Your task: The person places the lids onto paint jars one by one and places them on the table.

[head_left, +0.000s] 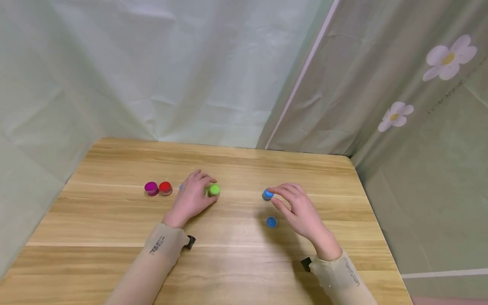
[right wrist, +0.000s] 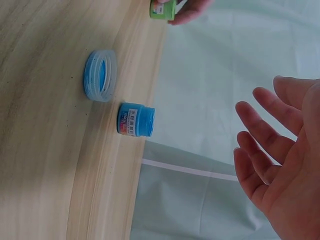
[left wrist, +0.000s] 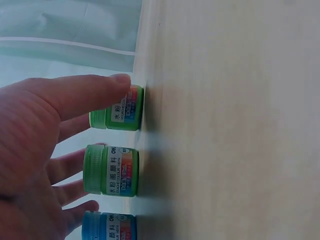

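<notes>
My left hand (head_left: 193, 195) pinches a light green paint jar (head_left: 214, 190) between thumb and fingers. In the left wrist view, the thumb lies against the upper green jar's side. Just below it there stand another green paint jar (left wrist: 111, 171) and a blue paint jar (left wrist: 109, 228), mostly hidden by the hand in the head view. My right hand (right wrist: 285, 145) hovers with relaxed, spread fingers and holds nothing. Near its fingertips an uncapped blue paint jar (right wrist: 135, 120) stands upright on the table. Its blue lid (right wrist: 100, 76) lies upturned closer to me.
A purple paint jar (head_left: 151, 189) and a red paint jar (head_left: 165, 188) stand side by side left of my left hand. The wooden table (head_left: 228, 262) reaches back to a pale curtain (head_left: 213, 84), which also hangs along both sides.
</notes>
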Tool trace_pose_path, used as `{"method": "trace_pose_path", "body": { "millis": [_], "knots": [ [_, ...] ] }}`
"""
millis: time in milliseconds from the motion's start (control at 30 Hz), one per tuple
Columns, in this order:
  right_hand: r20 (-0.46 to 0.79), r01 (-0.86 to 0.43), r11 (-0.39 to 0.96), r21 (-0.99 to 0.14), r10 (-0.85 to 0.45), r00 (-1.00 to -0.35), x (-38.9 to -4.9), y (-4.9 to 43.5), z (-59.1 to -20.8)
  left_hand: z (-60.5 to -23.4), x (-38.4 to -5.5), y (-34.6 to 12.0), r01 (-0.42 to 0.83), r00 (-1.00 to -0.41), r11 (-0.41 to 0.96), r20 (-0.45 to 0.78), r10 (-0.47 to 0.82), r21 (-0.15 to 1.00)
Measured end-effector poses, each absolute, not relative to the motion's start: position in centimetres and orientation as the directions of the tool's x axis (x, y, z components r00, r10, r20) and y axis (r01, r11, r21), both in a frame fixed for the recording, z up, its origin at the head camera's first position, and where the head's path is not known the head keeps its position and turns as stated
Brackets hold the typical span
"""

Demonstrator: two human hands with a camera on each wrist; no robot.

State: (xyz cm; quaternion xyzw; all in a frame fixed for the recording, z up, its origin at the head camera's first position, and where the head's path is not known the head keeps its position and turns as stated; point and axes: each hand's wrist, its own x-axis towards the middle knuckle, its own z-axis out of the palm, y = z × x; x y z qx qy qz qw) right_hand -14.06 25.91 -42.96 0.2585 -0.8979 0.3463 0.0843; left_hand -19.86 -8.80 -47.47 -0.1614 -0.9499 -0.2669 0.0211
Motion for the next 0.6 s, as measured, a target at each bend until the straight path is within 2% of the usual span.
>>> {"method": "trace_pose_path", "body": {
  "millis": [433,600],
  "knots": [
    [0.343,-0.539,0.623,-0.567,-0.416,-0.842,-14.2,26.0,-43.0,-46.0,-19.0,-8.1,0.291,-0.956,0.771,0.140,0.258,0.567],
    [0.329,-0.522,0.627,-0.578,-0.406,-0.853,-14.2,26.2,-42.8,-45.1,-18.6,-7.5,0.323,-0.945,0.695,0.185,0.268,0.642]
  ]
}}
